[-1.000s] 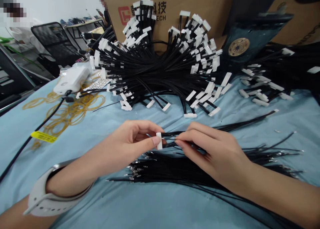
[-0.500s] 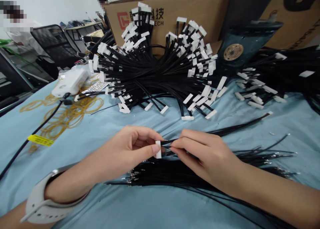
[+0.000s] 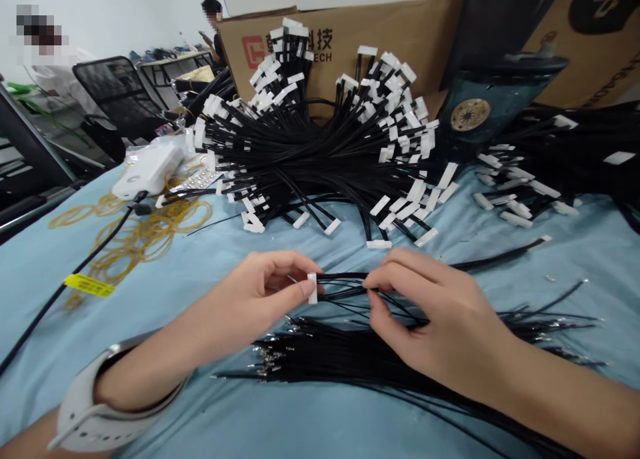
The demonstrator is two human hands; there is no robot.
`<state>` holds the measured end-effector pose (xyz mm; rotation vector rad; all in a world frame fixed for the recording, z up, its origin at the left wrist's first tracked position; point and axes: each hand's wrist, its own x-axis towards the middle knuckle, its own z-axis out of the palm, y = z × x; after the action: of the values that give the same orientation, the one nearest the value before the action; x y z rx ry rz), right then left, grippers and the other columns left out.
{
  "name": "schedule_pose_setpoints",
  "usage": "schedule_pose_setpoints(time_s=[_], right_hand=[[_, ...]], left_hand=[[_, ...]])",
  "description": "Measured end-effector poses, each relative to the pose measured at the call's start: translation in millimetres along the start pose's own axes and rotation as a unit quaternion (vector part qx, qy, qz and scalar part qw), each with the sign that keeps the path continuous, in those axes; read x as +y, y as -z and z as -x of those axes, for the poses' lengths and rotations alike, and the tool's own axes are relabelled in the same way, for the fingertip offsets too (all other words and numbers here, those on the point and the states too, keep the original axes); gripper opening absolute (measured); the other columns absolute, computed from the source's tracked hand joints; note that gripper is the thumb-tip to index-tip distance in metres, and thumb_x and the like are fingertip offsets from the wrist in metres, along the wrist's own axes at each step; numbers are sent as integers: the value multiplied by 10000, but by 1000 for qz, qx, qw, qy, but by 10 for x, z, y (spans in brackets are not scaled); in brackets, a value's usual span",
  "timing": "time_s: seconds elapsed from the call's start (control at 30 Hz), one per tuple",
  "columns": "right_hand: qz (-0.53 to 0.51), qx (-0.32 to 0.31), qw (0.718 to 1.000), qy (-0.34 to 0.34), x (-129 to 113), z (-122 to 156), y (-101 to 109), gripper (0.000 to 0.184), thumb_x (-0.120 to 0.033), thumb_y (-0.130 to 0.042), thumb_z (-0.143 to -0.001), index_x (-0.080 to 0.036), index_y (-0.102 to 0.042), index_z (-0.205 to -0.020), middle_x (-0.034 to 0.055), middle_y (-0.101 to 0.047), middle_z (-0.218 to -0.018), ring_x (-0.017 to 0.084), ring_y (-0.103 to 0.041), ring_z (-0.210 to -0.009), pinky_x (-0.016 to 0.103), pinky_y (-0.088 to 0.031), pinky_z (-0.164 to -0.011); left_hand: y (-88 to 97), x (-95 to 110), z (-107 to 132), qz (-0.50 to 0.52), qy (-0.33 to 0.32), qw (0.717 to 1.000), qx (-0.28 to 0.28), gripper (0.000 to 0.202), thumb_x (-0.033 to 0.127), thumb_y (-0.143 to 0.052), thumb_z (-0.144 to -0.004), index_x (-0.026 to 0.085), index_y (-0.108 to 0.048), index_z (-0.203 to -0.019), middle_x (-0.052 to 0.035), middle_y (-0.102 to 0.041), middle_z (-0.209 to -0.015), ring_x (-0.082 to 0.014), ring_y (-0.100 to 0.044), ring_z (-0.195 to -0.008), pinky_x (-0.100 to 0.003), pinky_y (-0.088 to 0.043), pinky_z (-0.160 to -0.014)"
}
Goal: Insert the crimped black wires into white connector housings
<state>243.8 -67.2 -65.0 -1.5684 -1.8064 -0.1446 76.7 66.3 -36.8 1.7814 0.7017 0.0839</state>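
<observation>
I find my left hand (image 3: 240,299) closed in a pinch, thumb and forefinger shut on a white plastic connector (image 3: 313,288), which stands upright, crosswise to the wires. The connector is held in the air above the pale blue cloth (image 3: 55,339). My right hand (image 3: 440,312) is curled, its fingers nearly closed on a few black wires (image 3: 343,287) just beyond the connector, gathering them into a narrow group. The hands stand close together with the wires running between them, a spacing that appears to keep the wires lined up with the connector.

Directly below lies a loose bundle of crimped black wires (image 3: 320,355), laid roughly parallel with metal terminals showing at its ends, an arrangement that seems to leave single wires easy to draw out. Farther off, a large heap of wires with white connectors (image 3: 320,152) fans outward against a cardboard box (image 3: 260,52), the connectors outermost, probably to limit tangling. Amber rubber bands (image 3: 145,235) lie on the cloth to the left, within reach.
</observation>
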Motion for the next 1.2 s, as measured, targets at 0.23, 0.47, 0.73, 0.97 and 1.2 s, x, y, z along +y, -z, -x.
schedule_pose_setpoints(time_s=[0.23,0.47,0.73,0.97,1.2], right_hand=[[51,-18,998,15,-37,-56,122,86,-106,-514,-792,-130,-590,-760,25,-526,-685,127,-493,-621,258,-400,-561],[181,-84,979,38,-174,-1,226,141,-129,-527,-768,-180,-607,-663,-2,-513,-585,149,-496,-462,299,-298,-423],[273,-122,951,82,-273,135,148,324,15,-452,-591,-130,-664,-789,32,-554,-557,159,-498,-388,287,-249,-377],[379,-147,913,20,-182,183,77,378,2,-514,-679,-30,-652,-1029,21,-457,-373,150,-395,-274,283,-125,-372],[315,-101,942,64,-229,69,163,192,8,-508,-587,-183,-499,-604,-17,-445,-462,155,-441,-332,266,-199,-368]], left_hand=[[15,-9,-28,18,-28,999,27,158,310,-571,-862,170,-624,-915,13,-631,-779,-107,-557,-727,-185,-420,-660],[1,6,-3,52,-70,995,47,123,268,-568,-869,163,-630,-874,31,-592,-725,-68,-497,-634,-151,-374,-568],[-24,28,-6,110,-91,988,54,110,250,-608,-845,161,-666,-875,12,-630,-714,-78,-520,-626,-154,-433,-586],[-40,37,15,132,-130,982,40,92,206,-587,-872,172,-669,-895,30,-608,-726,-52,-527,-654,-108,-424,-590],[-39,20,12,143,-94,982,84,112,253,-608,-857,169,-673,-893,20,-594,-734,-66,-529,-681,-122,-433,-615]])
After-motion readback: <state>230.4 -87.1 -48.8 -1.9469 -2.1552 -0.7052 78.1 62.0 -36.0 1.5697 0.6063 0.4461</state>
